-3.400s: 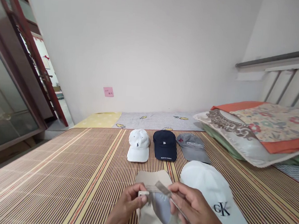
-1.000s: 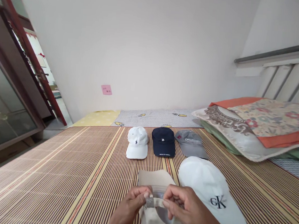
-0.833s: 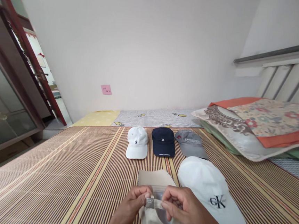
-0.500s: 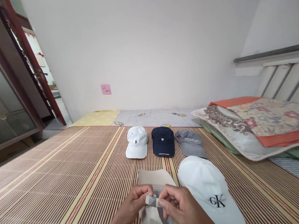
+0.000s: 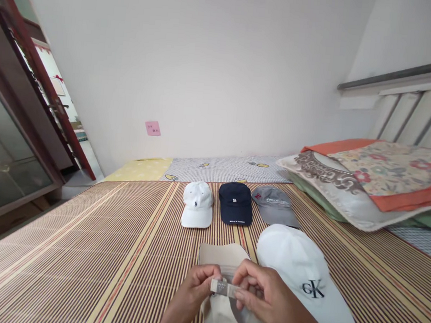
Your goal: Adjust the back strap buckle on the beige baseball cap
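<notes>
A beige cap lies upside down on the mat in front of me, its brim pointing away. My left hand pinches the left end of the cap's back strap, near a grey metal buckle. On the right end of the strap, my right hand is closed between thumb and fingers. The strap is held raised between both hands. Close to my right hand rests a large white cap with black letters on its front. Part of the beige cap is hidden behind my right hand.
Farther off stand a small white cap, a navy cap and a grey cap in a row on the striped mat. Pillows are stacked at the right, below a radiator. A wall rises behind.
My right hand has shifted slightly right and up along the strap, so more of the strap shows between the hands. My left hand stays nearly still.
</notes>
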The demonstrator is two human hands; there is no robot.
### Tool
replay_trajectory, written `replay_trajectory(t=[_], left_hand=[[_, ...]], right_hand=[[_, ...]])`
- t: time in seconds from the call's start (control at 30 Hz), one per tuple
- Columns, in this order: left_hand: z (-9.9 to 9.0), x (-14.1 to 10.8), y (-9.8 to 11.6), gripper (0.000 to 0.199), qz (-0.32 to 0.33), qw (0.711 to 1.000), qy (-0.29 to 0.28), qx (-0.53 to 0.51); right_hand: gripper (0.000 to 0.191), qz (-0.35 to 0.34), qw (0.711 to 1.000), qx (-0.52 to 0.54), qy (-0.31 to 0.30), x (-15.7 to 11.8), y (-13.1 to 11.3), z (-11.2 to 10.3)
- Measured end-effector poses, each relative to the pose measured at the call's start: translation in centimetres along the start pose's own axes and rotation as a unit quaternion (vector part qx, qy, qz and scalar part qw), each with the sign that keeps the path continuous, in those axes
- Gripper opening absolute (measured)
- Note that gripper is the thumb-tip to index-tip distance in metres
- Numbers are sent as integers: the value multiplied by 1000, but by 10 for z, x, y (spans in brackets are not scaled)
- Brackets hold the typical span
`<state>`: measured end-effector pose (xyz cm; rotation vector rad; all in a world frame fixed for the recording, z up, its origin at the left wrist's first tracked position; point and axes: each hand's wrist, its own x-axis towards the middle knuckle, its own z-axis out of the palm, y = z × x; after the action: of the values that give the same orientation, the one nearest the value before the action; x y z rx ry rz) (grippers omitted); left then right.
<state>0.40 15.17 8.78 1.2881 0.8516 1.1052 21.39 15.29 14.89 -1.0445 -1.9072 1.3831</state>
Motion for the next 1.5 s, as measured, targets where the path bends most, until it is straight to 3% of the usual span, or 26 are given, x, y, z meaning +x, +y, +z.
replay_trajectory(t=[0.3,0.5,0.73,0.93,1.23,1.5], left_hand=[[9,2,1,50,-19,999,26,18],[9,1,6,49,-31,999,-2,38],[-15,-2,-1,44,-31,998,47,-15],[-25,-6,-8,41,-32,997,35,-54],[-28,-7,-10,42,-33,997,22,-61],[-25,-6,-8,41,-31,998,16,-52]], right_hand=[[3,-18,1000,14,5,3,2,7],[5,-9,1000,13,-5,4,1,5],[43,-1,999,12,34,-8,22,-23],[26,-30,999,-26,-20,-6,33,-33],[32,-36,997,59,-47,4,35,-25],[26,-26,999,30,-17,4,31,-19]])
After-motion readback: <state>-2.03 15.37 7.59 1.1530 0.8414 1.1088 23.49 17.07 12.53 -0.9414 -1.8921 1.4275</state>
